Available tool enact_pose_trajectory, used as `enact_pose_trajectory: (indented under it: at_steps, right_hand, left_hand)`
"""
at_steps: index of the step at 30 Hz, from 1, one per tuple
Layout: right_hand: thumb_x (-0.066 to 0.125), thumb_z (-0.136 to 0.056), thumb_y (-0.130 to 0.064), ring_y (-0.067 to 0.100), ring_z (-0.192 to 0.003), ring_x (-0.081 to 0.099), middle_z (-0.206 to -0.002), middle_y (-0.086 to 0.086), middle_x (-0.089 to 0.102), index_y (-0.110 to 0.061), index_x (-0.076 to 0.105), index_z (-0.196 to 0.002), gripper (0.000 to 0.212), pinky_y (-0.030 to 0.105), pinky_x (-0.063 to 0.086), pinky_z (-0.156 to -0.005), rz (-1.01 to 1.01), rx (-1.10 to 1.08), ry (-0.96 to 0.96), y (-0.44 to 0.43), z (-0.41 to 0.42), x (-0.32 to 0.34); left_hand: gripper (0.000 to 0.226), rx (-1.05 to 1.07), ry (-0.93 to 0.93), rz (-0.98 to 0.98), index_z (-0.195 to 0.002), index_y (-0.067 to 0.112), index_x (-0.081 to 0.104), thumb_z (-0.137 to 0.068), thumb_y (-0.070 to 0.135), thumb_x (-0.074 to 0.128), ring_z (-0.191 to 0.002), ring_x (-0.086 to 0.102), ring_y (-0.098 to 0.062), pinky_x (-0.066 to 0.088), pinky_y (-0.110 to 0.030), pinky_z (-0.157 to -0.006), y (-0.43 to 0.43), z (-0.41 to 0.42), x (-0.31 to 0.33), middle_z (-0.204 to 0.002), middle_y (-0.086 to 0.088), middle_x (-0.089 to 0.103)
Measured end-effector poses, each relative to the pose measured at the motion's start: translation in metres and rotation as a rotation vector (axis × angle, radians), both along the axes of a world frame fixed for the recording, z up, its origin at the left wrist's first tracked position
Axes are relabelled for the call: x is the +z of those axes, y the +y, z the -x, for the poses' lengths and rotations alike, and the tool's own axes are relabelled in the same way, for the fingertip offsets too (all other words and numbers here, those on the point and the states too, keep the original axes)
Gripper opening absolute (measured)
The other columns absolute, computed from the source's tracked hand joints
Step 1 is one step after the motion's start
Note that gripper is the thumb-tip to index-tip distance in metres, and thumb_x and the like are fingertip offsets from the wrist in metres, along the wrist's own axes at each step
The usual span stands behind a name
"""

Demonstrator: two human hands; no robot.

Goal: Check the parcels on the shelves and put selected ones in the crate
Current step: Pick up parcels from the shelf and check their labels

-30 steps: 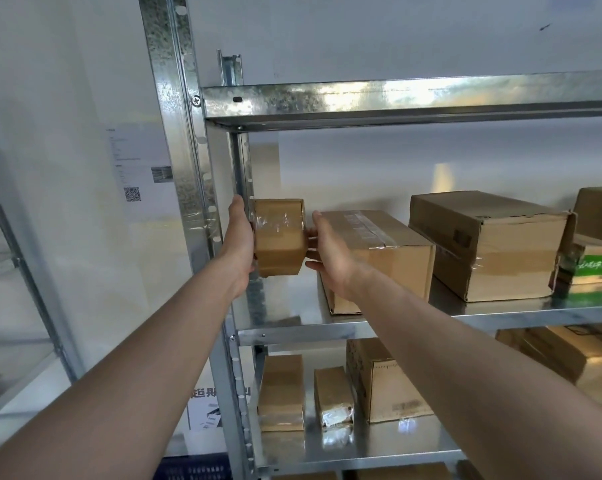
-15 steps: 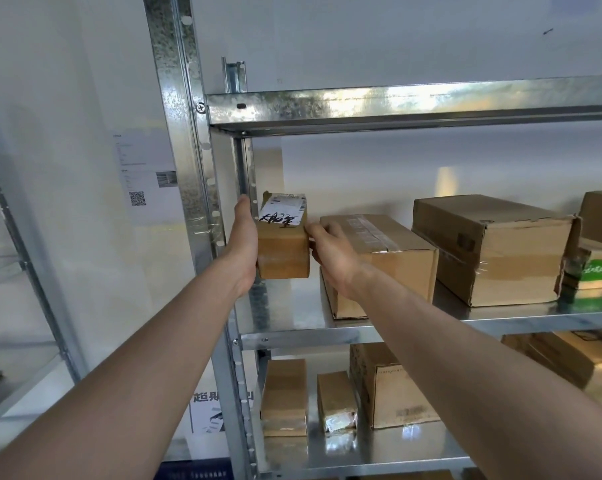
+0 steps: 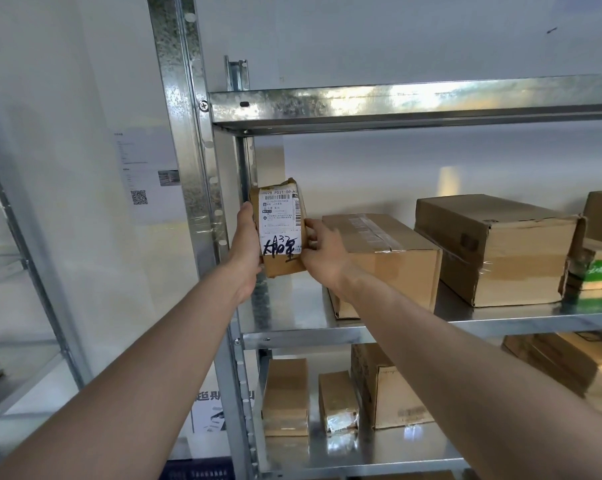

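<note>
one small parcel (image 3: 280,230), label side facing the camera, held upright over the left end of the middle shelf (image 3: 500,320), between the upright post (image 3: 202,202) and a larger taped box (image 3: 386,258). left hand (image 3: 247,244): gripping its left edge. right hand (image 3: 322,249): pinching its right edge. risks, as judged: edge-only hold may slip on glossy tape; parcel may knock the post when drawn out; handwritten mark may be misread, sending the wrong item to the crate.

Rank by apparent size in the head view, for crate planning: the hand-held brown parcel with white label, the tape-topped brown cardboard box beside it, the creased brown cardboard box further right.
1. Creased brown cardboard box
2. Tape-topped brown cardboard box, somewhat smaller, though partly hidden
3. Hand-held brown parcel, clearly smallest
</note>
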State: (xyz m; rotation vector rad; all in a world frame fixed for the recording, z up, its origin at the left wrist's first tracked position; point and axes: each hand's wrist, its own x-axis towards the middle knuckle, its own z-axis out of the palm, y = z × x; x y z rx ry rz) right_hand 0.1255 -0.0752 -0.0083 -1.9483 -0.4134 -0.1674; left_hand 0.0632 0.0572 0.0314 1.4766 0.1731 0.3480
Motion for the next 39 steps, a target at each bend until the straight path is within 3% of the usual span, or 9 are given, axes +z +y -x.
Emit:
enact_pose_trajectory:
  at_steps: [3, 8, 16, 19, 22, 25, 29, 32, 39]
  right_hand:
    - [0.058, -0.096, -0.010, 0.025, -0.126, 0.061, -0.133, 0.002, 0.067, -0.023, 0.058, -0.143, 0.049, 0.043, 0.053, -0.109, -0.002, 0.047, 0.056, 0.002, 0.034, 0.016]
    - [0.054, -0.094, 0.003, 0.015, -0.119, 0.066, -0.128, -0.005, 0.073, -0.026, 0.064, -0.133, 0.050, 0.031, 0.049, -0.107, -0.066, 0.127, 0.177, 0.014, 0.025, -0.004]
    - [0.062, -0.081, -0.011, 0.024, -0.133, 0.060, -0.144, 0.003, 0.065, -0.019, 0.047, -0.153, 0.074, 0.045, 0.047, -0.118, -0.058, 0.172, 0.309, 0.026, 0.008, -0.043]
    - [0.059, -0.088, -0.004, 0.021, -0.127, 0.061, -0.136, 0.001, 0.068, -0.020, 0.053, -0.145, 0.060, 0.042, 0.047, -0.117, -0.033, 0.160, 0.314, 0.028, 0.003, -0.043]
    - [0.053, -0.100, -0.001, 0.022, -0.120, 0.058, -0.126, 0.001, 0.065, -0.015, 0.046, -0.140, 0.043, 0.033, 0.046, -0.103, -0.025, 0.133, 0.309, 0.026, 0.007, -0.028]
    - [0.051, -0.108, -0.016, 0.031, -0.140, 0.051, -0.157, 0.011, 0.049, -0.011, 0.031, -0.157, 0.053, 0.033, 0.041, -0.106, -0.059, 0.100, 0.258, 0.025, 0.012, -0.004]
    - [0.044, -0.112, -0.030, 0.027, -0.161, 0.025, -0.177, 0.008, 0.022, -0.013, 0.002, -0.172, 0.075, 0.032, 0.027, -0.120, -0.116, 0.080, 0.137, 0.017, 0.020, 0.036]
    - [0.045, -0.110, -0.038, 0.028, -0.161, 0.025, -0.178, 0.005, 0.018, -0.021, 0.011, -0.172, 0.073, 0.042, 0.028, -0.123, -0.115, 0.014, 0.056, 0.002, 0.020, 0.061]
    - [0.047, -0.108, -0.034, 0.029, -0.150, 0.042, -0.167, 0.009, 0.037, -0.019, 0.034, -0.165, 0.060, 0.039, 0.037, -0.119, -0.052, -0.144, -0.056, -0.084, 0.001, 0.069]
  left_hand:
    - [0.056, -0.007, 0.005, -0.007, -0.091, 0.033, 0.063, -0.109, 0.063, 0.019, -0.089, 0.067, -0.019, 0.048, -0.031, -0.079, 0.000, -0.003, -0.003, -0.093, 0.000, 0.071]
    - [0.075, -0.003, 0.002, -0.043, -0.118, 0.037, 0.077, -0.092, 0.078, 0.021, -0.115, 0.070, -0.024, 0.040, -0.049, -0.118, 0.000, -0.024, -0.032, -0.122, -0.003, 0.077]
    - [0.065, 0.016, 0.081, 0.031, -0.128, 0.024, 0.074, -0.110, 0.055, 0.020, -0.100, 0.070, -0.018, 0.049, -0.031, -0.095, 0.002, -0.034, -0.057, -0.118, -0.004, 0.076]
    - [0.064, 0.025, 0.078, -0.005, -0.134, 0.027, 0.069, -0.110, 0.056, 0.018, -0.108, 0.064, -0.017, 0.037, -0.031, -0.094, 0.003, -0.035, -0.059, -0.122, 0.001, 0.071]
    - [0.082, 0.046, 0.093, -0.075, -0.151, 0.033, 0.050, -0.092, 0.082, 0.023, -0.139, 0.050, -0.024, 0.029, -0.047, -0.118, 0.007, -0.038, -0.059, -0.155, -0.004, 0.054]
    - [0.078, 0.061, 0.004, -0.199, -0.168, 0.035, 0.002, -0.103, 0.072, 0.025, -0.163, 0.008, -0.023, 0.006, -0.055, -0.130, 0.006, -0.030, -0.036, -0.177, -0.001, 0.005]
    - [0.080, 0.023, -0.148, -0.288, -0.168, 0.036, 0.000, -0.100, 0.075, 0.020, -0.163, 0.001, -0.016, 0.002, -0.052, -0.130, 0.004, -0.033, -0.001, -0.177, 0.007, 0.000]
    - [0.107, -0.039, -0.150, -0.287, -0.167, 0.042, 0.006, -0.074, 0.094, 0.018, -0.162, 0.010, -0.016, 0.009, -0.056, -0.130, -0.002, -0.037, 0.017, -0.176, 0.010, 0.007]
    - [0.076, -0.173, -0.188, -0.208, -0.166, 0.041, 0.011, -0.100, 0.077, 0.020, -0.162, 0.009, -0.015, 0.005, -0.049, -0.130, -0.064, -0.051, 0.020, -0.176, 0.010, 0.009]
